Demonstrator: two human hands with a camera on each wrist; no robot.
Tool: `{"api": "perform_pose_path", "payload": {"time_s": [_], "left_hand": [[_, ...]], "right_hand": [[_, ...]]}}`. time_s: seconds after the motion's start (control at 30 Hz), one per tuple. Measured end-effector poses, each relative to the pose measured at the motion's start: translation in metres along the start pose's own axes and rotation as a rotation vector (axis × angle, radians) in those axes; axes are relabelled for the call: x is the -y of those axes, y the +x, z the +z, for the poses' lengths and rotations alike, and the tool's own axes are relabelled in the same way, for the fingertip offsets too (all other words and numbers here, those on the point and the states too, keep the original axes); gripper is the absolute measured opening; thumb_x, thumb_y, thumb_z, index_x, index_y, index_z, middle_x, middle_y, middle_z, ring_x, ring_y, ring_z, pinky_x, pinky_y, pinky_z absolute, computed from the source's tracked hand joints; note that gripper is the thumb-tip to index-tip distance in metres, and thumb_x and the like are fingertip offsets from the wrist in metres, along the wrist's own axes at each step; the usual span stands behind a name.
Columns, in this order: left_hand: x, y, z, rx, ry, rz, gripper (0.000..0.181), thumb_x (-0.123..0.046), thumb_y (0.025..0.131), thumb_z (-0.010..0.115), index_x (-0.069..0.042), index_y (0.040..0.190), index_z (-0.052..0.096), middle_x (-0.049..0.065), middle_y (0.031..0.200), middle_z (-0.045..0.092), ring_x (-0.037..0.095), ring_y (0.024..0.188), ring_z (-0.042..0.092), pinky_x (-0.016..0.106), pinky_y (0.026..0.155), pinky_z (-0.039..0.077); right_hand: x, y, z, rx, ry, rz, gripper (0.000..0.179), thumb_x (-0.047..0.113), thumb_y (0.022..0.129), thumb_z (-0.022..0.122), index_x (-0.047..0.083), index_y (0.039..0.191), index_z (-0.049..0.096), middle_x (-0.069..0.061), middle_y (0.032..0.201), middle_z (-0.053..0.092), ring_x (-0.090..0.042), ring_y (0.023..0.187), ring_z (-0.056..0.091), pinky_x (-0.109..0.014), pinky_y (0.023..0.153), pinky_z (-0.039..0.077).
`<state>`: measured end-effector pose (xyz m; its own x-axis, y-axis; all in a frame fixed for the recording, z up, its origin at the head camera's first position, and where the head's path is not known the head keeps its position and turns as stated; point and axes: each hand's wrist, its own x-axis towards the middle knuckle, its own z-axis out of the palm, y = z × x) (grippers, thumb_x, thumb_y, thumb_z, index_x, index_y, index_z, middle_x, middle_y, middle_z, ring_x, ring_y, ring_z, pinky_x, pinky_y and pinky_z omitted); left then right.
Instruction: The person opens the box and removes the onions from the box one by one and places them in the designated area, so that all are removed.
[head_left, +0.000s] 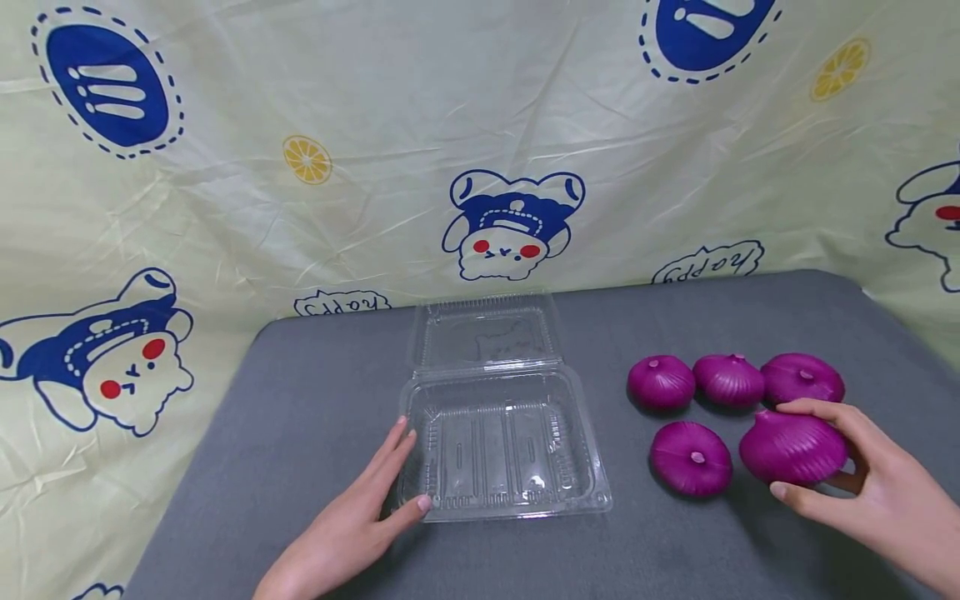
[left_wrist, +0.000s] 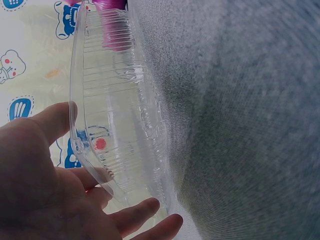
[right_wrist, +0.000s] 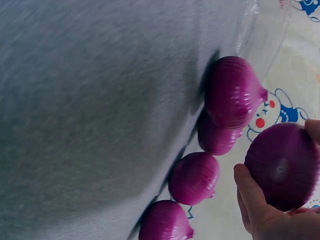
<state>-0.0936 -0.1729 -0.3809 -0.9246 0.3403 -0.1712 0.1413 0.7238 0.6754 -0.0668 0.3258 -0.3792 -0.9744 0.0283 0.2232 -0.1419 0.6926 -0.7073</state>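
Note:
A purple onion (head_left: 793,448) is held in my right hand (head_left: 873,475), thumb below and fingers above; the right wrist view shows this onion (right_wrist: 282,167) raised off the table. Several more purple onions stay on the cloth: one (head_left: 691,459) just left of the held one, and a back row with a left onion (head_left: 661,383), a middle onion (head_left: 729,381) and a right onion (head_left: 802,378). My left hand (head_left: 352,521) rests against the left side of a clear plastic clamshell box (head_left: 498,510), fingers spread and fairly straight. In the left wrist view the fingertips (left_wrist: 145,207) touch its wall.
The box's transparent lid (head_left: 487,333) lies folded back behind its base, toward the far edge. Grey cloth (head_left: 315,400) covers the table. A pale printed curtain (head_left: 375,100) hangs behind the table and along its sides.

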Motion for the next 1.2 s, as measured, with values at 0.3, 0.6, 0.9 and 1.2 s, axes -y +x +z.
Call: {"api": "perform_pose_path", "payload": {"time_s": [0.3,0.6,0.9,1.2], "left_hand": [[0.001,0.0,0.0,0.002,0.001,0.003,0.079,-0.058,0.094,0.056,-0.032,0.158,0.018,-0.027,0.159,0.0,0.011,0.145,0.019,0.052,0.11,0.03],[0.0,0.001,0.001,0.003,0.013,0.004,0.078,-0.056,0.094,0.057,-0.031,0.158,0.019,-0.025,0.16,0.0,0.011,0.145,0.019,0.052,0.11,0.031],[0.0,0.0,0.0,-0.009,0.008,0.025,0.077,-0.055,0.095,0.056,-0.032,0.158,0.018,-0.026,0.159,0.0,0.01,0.145,0.018,0.052,0.11,0.03],[0.0,0.001,0.0,0.004,0.003,0.005,0.079,-0.057,0.094,0.057,-0.031,0.158,0.019,-0.025,0.16,0.0,0.012,0.146,0.019,0.053,0.11,0.03]], "right_hand": [[-0.016,0.003,-0.003,0.016,0.002,0.015,0.075,0.01,0.073,0.088,0.014,0.136,0.047,0.006,0.122,0.048,0.012,0.091,0.052,-0.008,0.065,0.046],[-0.03,0.011,-0.01,0.133,-0.177,0.186,0.075,0.034,0.081,0.082,0.004,0.137,0.041,-0.031,0.122,0.049,-0.012,0.079,0.061,-0.022,0.057,0.043],[-0.044,0.012,-0.002,0.085,-0.206,-0.009,0.075,0.017,0.066,0.092,0.004,0.124,0.046,-0.024,0.113,0.054,0.012,0.082,0.043,-0.009,0.061,0.037],[-0.049,0.019,-0.004,0.224,-0.237,0.081,0.094,0.028,0.073,0.088,-0.007,0.14,0.032,-0.035,0.129,0.041,-0.05,0.106,0.046,-0.023,0.069,0.047]]}}
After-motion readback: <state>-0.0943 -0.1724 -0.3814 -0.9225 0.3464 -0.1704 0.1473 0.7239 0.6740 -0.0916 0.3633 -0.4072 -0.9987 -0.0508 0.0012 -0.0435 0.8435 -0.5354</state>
